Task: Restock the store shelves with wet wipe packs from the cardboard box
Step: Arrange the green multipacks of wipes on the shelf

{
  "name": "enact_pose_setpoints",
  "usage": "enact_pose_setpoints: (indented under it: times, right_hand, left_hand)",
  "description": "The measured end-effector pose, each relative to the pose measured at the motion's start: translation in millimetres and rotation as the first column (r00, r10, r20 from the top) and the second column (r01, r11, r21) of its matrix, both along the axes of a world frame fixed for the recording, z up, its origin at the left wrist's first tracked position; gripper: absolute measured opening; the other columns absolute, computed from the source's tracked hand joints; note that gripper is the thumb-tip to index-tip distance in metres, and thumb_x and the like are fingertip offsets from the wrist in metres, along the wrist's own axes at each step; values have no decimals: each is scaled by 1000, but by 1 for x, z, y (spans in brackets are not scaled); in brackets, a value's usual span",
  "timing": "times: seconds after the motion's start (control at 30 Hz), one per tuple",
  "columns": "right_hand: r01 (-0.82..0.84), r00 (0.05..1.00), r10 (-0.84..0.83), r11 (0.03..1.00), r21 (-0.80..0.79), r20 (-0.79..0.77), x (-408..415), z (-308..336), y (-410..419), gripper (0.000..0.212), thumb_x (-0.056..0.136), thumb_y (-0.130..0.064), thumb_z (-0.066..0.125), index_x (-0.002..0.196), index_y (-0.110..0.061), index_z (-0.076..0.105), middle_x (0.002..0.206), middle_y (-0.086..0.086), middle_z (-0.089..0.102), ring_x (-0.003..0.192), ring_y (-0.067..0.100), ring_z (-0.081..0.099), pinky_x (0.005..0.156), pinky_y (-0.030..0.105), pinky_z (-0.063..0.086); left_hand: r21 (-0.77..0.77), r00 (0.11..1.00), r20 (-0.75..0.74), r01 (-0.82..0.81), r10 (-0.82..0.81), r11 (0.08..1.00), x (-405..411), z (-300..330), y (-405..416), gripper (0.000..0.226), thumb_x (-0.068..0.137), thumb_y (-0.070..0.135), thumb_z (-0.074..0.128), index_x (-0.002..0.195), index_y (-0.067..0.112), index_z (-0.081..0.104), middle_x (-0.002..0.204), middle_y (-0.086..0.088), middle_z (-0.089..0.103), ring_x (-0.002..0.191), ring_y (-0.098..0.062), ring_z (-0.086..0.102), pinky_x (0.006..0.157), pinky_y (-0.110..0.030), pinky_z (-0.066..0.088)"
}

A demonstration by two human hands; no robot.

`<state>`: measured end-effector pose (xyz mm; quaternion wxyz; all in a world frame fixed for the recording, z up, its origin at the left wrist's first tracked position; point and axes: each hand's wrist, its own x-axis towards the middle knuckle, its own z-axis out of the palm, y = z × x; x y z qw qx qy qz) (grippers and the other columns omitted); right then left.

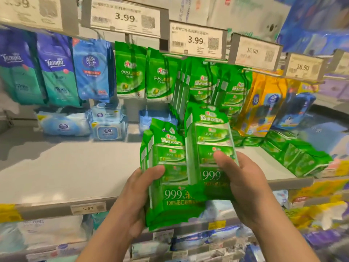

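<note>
Hands, left (132, 197) and right (241, 178), each grip green wipe packs (175, 186) between them.

Two bundles of green wet wipe packs are held upright at the lower centre of the frame. The left bundle (170, 178) is gripped by the left hand (136, 197), thumb on its front face. The right bundle (209, 146) is gripped by the right hand (243, 188), thumb pressed on its front. The bundles are touching, the right one set higher. Behind them a grey shelf (66, 171) is seen. Hanging green packs (130, 72) are located at upper centre, blue packs (56, 70) at upper left, and price tags (124, 17) along the top. Further green packs (296, 154) are lying on the shelf at right.
</note>
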<state>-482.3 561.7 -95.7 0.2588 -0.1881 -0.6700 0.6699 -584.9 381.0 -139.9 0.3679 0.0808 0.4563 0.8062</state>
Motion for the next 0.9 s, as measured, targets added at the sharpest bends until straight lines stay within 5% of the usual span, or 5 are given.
enact_pose_setpoints:
  times: [0.1, 0.2, 0.47, 0.7, 0.9]
  right_hand:
    - [29, 995, -13, 985, 169, -95, -1, 11, 13, 42, 80, -43, 84, 110, -19, 69, 89, -9, 77, 79, 9, 70, 66, 25, 57]
    - [102, 986, -53, 942, 320, -158, 1, 18, 23, 27, 88, -29, 77, 112, -23, 65, 87, -21, 73, 71, -2, 67, 58, 12, 50]
    - [153, 951, -28, 908, 390, -307, -7, 19, 50, 44, 78, -29, 79, 117, -16, 62, 93, -20, 72, 76, 3, 70, 62, 15, 54]
    - [143, 880, 61, 911, 387, -470, -15, 18, 57, 54, 81, -41, 73, 121, -10, 58, 102, -8, 73, 89, 16, 74, 71, 26, 60]
    - [32, 892, 100, 959, 283, -441, -26, 24, 60, 56, 79, -42, 76, 126, -17, 56, 107, -7, 74, 93, 11, 73, 75, 28, 61]
  left_hand:
    - [15, 999, 6, -42, 42, 999, -2, 4, 5, 55, 67, 32, 73, 117, 9, 73, 111, -25, 74, 95, -43, 74, 67, -51, 63]
    - [20, 991, 27, -129, 128, 992, -5, 9, 12, 55, 72, 37, 63, 119, 10, 72, 109, -24, 75, 89, -42, 75, 60, -47, 62]
    - [27, 962, 13, -271, 271, 962, 5, 16, 30, 59, 73, 36, 65, 125, 8, 69, 118, -26, 72, 106, -46, 70, 94, -59, 52]
    - [52, 949, 28, -314, 313, 948, 16, 23, 39, 82, 46, 33, 94, 121, 7, 72, 120, -26, 71, 104, -46, 71, 79, -56, 61]
    - [46, 928, 25, -373, 372, 927, 23, 21, 41, 53, 76, 31, 71, 123, 6, 70, 118, -26, 71, 104, -45, 71, 81, -57, 61]
